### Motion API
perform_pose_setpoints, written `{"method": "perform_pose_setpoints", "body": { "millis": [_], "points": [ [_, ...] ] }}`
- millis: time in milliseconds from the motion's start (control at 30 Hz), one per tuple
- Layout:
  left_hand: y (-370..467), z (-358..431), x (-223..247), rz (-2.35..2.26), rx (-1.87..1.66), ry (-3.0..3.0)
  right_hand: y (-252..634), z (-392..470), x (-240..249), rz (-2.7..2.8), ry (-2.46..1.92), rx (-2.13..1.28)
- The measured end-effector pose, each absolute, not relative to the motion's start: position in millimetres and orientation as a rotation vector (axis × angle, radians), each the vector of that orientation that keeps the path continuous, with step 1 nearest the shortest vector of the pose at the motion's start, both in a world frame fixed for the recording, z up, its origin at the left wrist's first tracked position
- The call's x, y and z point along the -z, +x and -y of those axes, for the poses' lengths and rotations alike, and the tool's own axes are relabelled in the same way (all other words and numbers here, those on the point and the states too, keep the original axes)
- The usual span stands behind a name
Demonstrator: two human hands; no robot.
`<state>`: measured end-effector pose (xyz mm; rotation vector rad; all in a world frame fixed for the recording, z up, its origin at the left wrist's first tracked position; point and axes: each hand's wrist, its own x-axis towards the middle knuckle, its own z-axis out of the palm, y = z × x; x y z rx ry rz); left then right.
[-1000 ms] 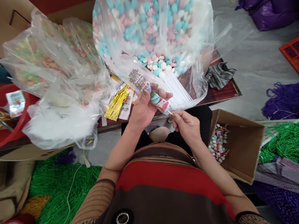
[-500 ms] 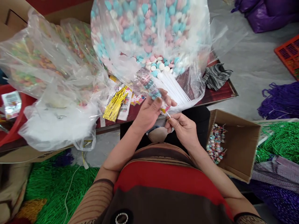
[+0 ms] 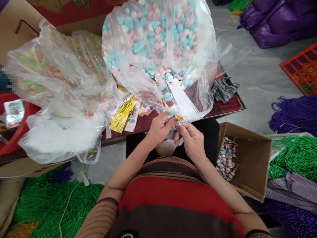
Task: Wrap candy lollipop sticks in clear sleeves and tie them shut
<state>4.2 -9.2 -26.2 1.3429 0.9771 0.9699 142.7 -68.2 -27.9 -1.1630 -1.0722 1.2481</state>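
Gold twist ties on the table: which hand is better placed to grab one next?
Probably left. The left hand pinches the candy skewer nearer the gold twist ties, which lie on its side. The right hand grips the skewer's lower end, farther off.

Bright, even daylight; soft shadows, wide-angle edge distortion, slight blur.

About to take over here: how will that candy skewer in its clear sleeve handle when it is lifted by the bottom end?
The skewer probably stays stiff, since it stands straight from both hands. It may feel top-heavy: the candies stack above the grip. Its glossy sleeve looks slippery.
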Motion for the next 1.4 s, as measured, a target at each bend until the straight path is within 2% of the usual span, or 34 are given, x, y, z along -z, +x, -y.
{"method": "perform_pose_setpoints", "body": {
  "millis": [267, 533, 833, 1400],
  "points": [
    [2, 8, 25, -1.001, -0.928, 1.570, 144, 64, 25, 1.159, -1.232, -1.099],
    [-3, 0, 17, -0.709, -1.092, 0.928, 142, 62, 24, 1.181, -1.244, -1.043],
    [21, 3, 0, -0.495, -1.086, 0.632, 135, 65, 27, 1.145, -1.233, -1.129],
    [20, 7, 11, -0.610, -1.015, 0.675, 118, 66, 32, 0.903, -1.158, -1.423]
  ]
}}
